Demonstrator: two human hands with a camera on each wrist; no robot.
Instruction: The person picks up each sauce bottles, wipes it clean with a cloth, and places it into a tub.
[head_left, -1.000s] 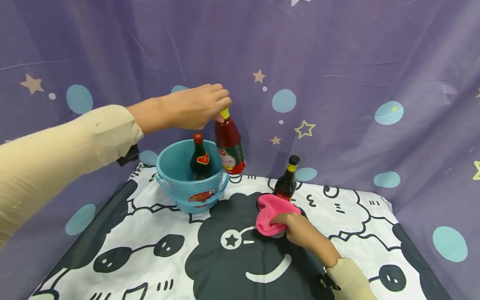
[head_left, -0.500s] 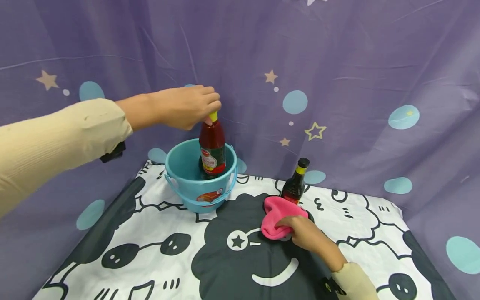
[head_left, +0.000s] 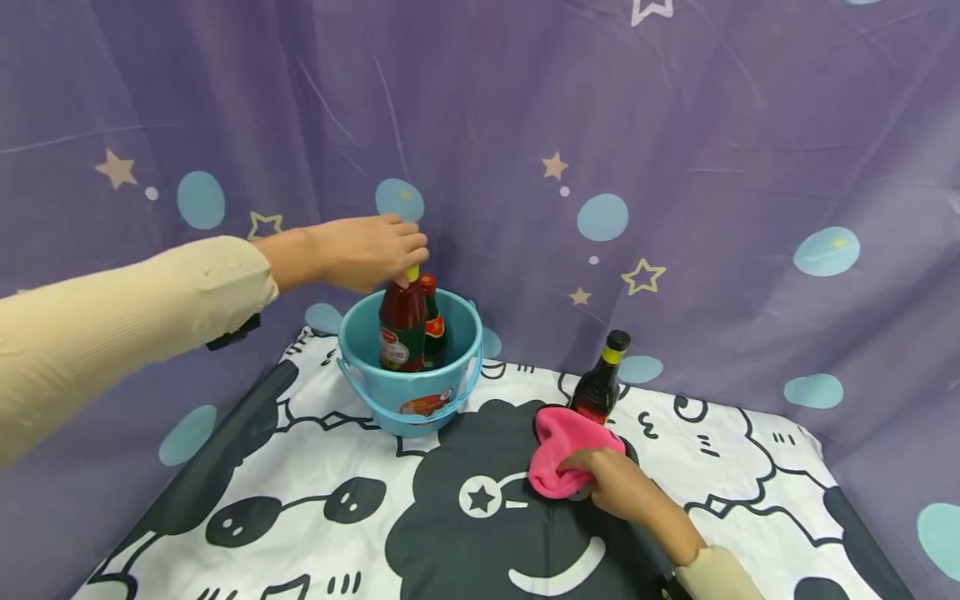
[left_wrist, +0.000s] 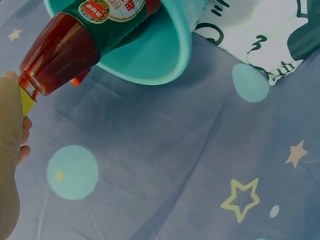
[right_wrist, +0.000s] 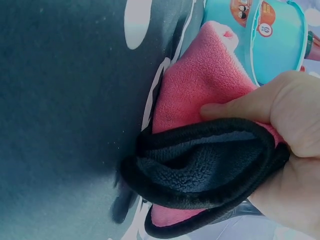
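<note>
My left hand (head_left: 367, 252) grips the yellow cap of a red sauce bottle (head_left: 402, 329), whose lower part is inside the blue bucket (head_left: 411, 398). Beside it in the bucket stands a dark bottle with a red cap (head_left: 435, 333). From the left wrist, the red sauce bottle (left_wrist: 62, 52) slants into the bucket mouth, its yellow cap in my fingers. My right hand (head_left: 618, 487) pinches a pink cloth (head_left: 564, 450) low over the printed sheet. Up close, the cloth (right_wrist: 205, 75) shows a dark lining and black edging, with my thumb pressed on its pink side.
Just behind the cloth stands a dark bottle with a black cap and yellow neck band (head_left: 598, 382). A sheet with black-and-white cartoon sheep (head_left: 300, 467) covers the table. A purple curtain (head_left: 480, 125) hangs directly behind the table's far edge.
My left hand has carried the red sauce bottle left from beside the bucket and lowered it inside, next to the red-capped bottle. My right hand keeps holding the cloth in about the same place.
</note>
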